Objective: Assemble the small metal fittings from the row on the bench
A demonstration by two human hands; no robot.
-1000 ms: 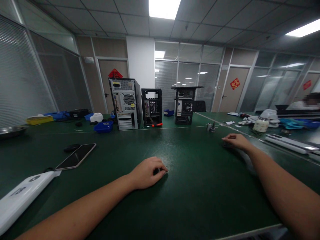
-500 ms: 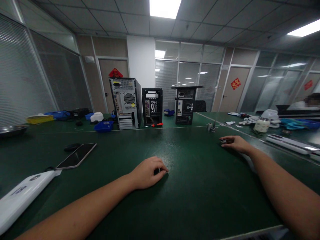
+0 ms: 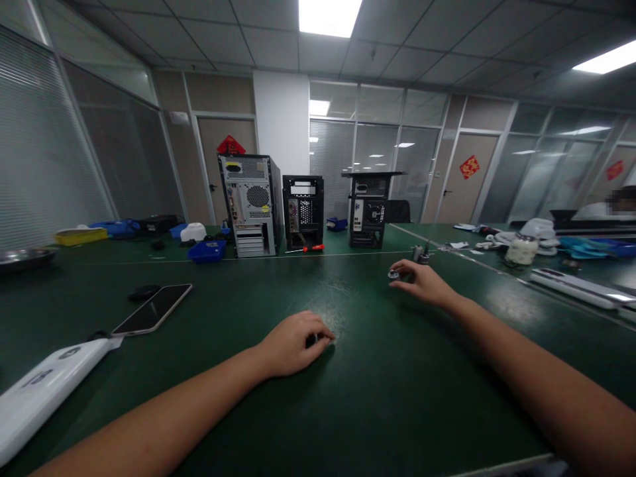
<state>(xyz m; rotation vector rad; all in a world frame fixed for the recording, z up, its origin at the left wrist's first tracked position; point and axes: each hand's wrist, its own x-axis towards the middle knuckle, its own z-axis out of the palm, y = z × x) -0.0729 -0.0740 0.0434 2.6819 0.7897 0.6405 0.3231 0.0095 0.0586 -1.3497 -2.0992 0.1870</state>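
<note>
My left hand (image 3: 298,343) rests on the green table (image 3: 377,397) with thumb and fingertips pinched together near its middle. Whatever they may hold is too small or hidden to name. My right hand (image 3: 422,281) is raised a little above the table, farther off and to the right. Between its thumb and fingers is a small round metal part (image 3: 393,275), silvery with dark areas. Just behind that hand stand small metal cylinders (image 3: 416,253), partly covered by it.
Computer cases (image 3: 252,205) line the far side, with a red-handled screwdriver (image 3: 313,248) before them. A phone (image 3: 153,310) and a white device (image 3: 47,391) lie at left. A jar (image 3: 521,250) and a long white device (image 3: 571,287) lie at right, where a person sits farther back.
My right hand has moved left across the table, toward the middle, carrying the small round metal part. The left hand has stayed in place.
</note>
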